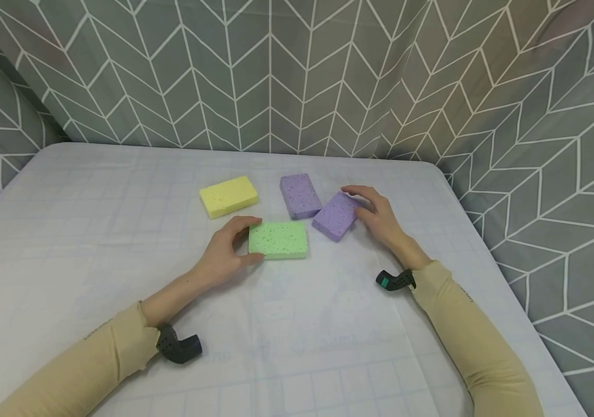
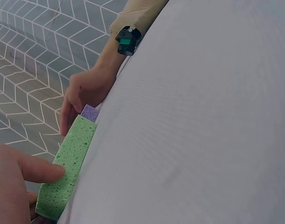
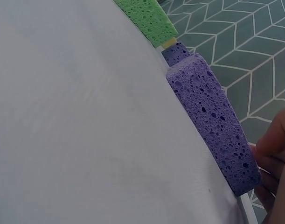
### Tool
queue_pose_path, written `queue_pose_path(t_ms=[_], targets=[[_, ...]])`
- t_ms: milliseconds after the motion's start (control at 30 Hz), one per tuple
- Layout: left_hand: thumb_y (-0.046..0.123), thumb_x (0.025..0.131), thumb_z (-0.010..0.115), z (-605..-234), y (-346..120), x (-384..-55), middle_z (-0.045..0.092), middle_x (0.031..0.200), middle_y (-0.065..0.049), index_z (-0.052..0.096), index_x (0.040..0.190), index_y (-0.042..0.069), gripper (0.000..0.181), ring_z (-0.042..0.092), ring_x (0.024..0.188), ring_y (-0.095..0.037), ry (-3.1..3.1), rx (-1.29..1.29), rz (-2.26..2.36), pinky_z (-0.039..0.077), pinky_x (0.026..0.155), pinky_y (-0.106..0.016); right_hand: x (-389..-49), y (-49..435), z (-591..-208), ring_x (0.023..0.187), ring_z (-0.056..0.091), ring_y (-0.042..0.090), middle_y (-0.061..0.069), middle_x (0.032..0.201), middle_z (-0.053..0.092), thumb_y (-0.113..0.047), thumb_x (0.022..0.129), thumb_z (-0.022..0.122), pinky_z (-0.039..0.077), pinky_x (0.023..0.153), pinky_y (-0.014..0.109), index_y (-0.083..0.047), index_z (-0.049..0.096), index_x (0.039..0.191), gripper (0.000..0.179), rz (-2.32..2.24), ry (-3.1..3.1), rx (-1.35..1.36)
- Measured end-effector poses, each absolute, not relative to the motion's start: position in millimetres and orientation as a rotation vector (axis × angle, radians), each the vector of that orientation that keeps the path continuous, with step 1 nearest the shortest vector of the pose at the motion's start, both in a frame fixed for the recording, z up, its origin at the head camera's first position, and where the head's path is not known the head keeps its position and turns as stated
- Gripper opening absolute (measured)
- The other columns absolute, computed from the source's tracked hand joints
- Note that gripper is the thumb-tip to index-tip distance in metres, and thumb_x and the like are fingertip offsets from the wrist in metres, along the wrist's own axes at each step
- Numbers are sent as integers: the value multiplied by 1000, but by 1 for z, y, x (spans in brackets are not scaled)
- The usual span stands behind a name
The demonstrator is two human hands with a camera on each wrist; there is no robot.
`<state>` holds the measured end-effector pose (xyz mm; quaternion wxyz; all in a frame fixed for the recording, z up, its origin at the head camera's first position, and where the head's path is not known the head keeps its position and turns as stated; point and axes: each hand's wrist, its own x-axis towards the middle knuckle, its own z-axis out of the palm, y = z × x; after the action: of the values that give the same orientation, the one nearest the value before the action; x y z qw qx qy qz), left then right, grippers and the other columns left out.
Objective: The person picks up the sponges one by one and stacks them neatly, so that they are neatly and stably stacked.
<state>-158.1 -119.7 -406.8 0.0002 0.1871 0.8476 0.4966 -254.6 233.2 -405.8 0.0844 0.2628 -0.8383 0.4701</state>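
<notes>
My left hand [image 1: 223, 252] holds a green sponge [image 1: 278, 240] by its left end, thumb at the near edge and fingers at the far edge. In the left wrist view the thumb lies against the pitted side of that green sponge [image 2: 70, 163]. A purple sponge [image 1: 335, 217] sits tilted to the right of the green one, and my right hand [image 1: 380, 217] grips its right end between thumb and fingers. The right wrist view shows this purple sponge [image 3: 214, 121] low along the table, with the fingers partly hidden behind its end.
A second purple sponge [image 1: 299, 196] lies just behind, its near corner right by the held purple one. Farther left is a yellow sponge [image 1: 229, 197]. White cloth covers the table [image 1: 297, 347]; patterned grey curtains [image 1: 270, 75] hang behind and at the sides.
</notes>
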Motion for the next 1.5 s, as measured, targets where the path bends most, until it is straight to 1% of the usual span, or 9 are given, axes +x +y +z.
queue_pose_path(t_ms=[133,267,367,533,633,733,867,1033,1500], targets=[[3,80,78,-407,-120,-158,51,143,-17,49,141,1,68,45,138,-35,2667,590,1554,38,120,-45,-249,231,-395,132,47,36,22,137,57,16,78,48,27,121,57,3,57,135,59,1499,-2535,763],[4,80,78,-408,-120,-159,51,142,-17,50,140,1,67,46,138,-35,2671,595,1553,38,119,-45,-239,225,-378,132,44,42,30,138,54,18,76,46,26,121,60,11,54,134,59,1541,-2560,781],[4,80,78,-408,-120,-159,52,142,-16,50,140,1,67,46,138,-34,2669,596,1555,38,119,-45,-236,223,-373,131,44,43,32,137,53,18,75,45,27,120,60,13,53,133,59,1538,-2573,780],[4,80,78,-409,-120,-159,51,143,-16,50,141,2,67,45,139,-34,2670,592,1549,38,120,-45,-248,229,-390,135,43,38,25,140,54,19,73,46,25,122,59,6,54,136,66,1508,-2597,763],[4,80,78,-409,-120,-159,51,143,-16,50,141,2,67,45,139,-34,2669,594,1549,38,120,-45,-254,233,-398,139,42,35,20,143,54,19,72,49,27,122,57,0,54,139,70,1450,-2640,748],[4,80,78,-409,-120,-159,51,143,-16,50,141,2,67,45,138,-34,2666,593,1551,38,120,-45,-257,235,-402,141,40,34,18,146,52,18,74,51,30,121,56,-4,54,141,71,1384,-2691,734],[4,79,78,-408,-120,-159,52,142,-16,50,140,2,67,46,138,-34,2667,592,1555,38,119,-45,-258,236,-403,145,36,33,15,150,48,16,77,52,29,122,53,-7,53,143,70,1330,-2750,725],[4,79,79,-409,-120,-159,52,142,-15,51,140,2,67,46,137,-34,2668,597,1558,39,119,-45,-257,235,-401,146,34,33,16,151,47,15,79,52,27,124,52,-6,51,145,69,1317,-2782,727],[4,79,79,-408,-120,-159,51,143,-16,50,141,2,68,45,139,-34,2662,584,1555,37,120,-45,-257,234,-400,144,36,36,20,148,47,14,77,54,28,122,54,-4,51,143,68,1327,-2788,705]])
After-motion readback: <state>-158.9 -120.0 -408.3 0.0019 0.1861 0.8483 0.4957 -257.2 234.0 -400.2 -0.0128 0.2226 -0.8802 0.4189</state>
